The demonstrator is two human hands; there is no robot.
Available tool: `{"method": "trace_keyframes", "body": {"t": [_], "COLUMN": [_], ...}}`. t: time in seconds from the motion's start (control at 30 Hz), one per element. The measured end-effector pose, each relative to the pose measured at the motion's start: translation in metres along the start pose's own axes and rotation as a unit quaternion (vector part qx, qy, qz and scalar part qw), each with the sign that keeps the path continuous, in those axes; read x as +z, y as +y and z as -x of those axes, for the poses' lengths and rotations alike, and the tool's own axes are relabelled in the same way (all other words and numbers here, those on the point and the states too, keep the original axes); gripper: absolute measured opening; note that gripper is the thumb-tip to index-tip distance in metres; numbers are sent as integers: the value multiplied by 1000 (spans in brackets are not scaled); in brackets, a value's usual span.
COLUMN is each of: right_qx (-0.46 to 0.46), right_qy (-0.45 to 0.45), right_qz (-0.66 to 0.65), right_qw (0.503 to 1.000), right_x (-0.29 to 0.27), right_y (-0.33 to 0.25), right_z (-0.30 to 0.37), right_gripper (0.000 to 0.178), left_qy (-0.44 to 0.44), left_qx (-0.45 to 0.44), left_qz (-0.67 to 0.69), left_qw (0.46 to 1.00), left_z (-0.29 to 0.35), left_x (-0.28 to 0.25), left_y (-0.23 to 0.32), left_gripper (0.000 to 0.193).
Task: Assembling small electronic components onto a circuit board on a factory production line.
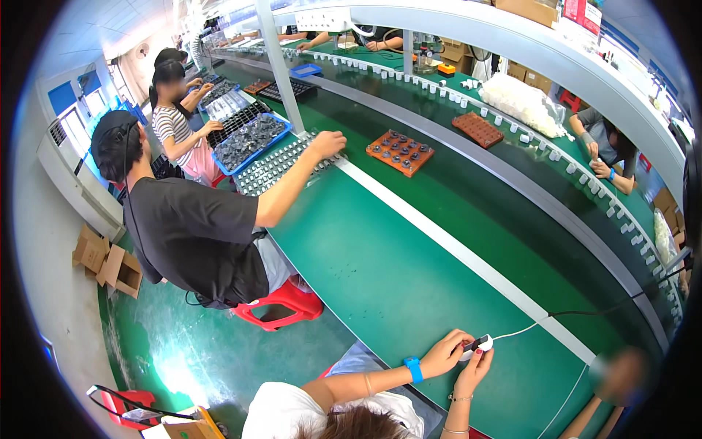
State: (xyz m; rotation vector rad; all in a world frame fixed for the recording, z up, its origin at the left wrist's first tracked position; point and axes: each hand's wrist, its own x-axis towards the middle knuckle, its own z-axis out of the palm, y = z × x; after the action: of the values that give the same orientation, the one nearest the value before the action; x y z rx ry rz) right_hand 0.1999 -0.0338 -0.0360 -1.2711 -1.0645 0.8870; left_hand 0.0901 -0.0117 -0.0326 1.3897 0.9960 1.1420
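Neither of my own hands can be made out. Nearest the lower edge, a co-worker in a white top, seen from above, pinches a small black-and-white part (480,344) between the fingers of both hands. A thin white cord (521,331) runs from that part toward a black cable (596,312). At the lower right, forearms (583,418) and a smeared, skin-coloured shape show; whose they are I cannot tell. Farther up, a co-worker in a dark shirt reaches over a tray of small metal parts (281,167).
Beside the green worktop (351,256) runs a dark conveyor (468,208) carrying orange-brown trays (400,153). White cups (555,155) line its far side. A blue bin (251,143) holds dark parts. A red stool (289,307) and cardboard boxes (110,260) stand on the floor.
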Motion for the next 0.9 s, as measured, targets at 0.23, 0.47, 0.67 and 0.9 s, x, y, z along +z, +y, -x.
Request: {"method": "trace_keyframes", "body": {"t": [0.23, 0.47, 0.67, 0.9], "right_qx": [2, 7, -1, -7], "right_qy": [2, -9, 2, 1], "right_qz": [4, -2, -7, 3], "right_qw": [1000, 1000, 1000, 1000], "right_x": [8, 19, 28, 31], "right_y": [-1, -13, -6, 1], "right_z": [3, 5, 6, 6], "right_gripper": [24, 25, 24, 24], "left_qy": [-3, 7, 7, 16], "left_qx": [1, 9, 5, 23], "left_qz": [0, -8, -8, 3], "left_qw": [1000, 1000, 1000, 1000], "left_z": [2, 2, 2, 2], "left_x": [-11, -18, -27, -32], "left_y": [3, 5, 6, 6], "left_gripper": [29, 26, 26, 23]}}
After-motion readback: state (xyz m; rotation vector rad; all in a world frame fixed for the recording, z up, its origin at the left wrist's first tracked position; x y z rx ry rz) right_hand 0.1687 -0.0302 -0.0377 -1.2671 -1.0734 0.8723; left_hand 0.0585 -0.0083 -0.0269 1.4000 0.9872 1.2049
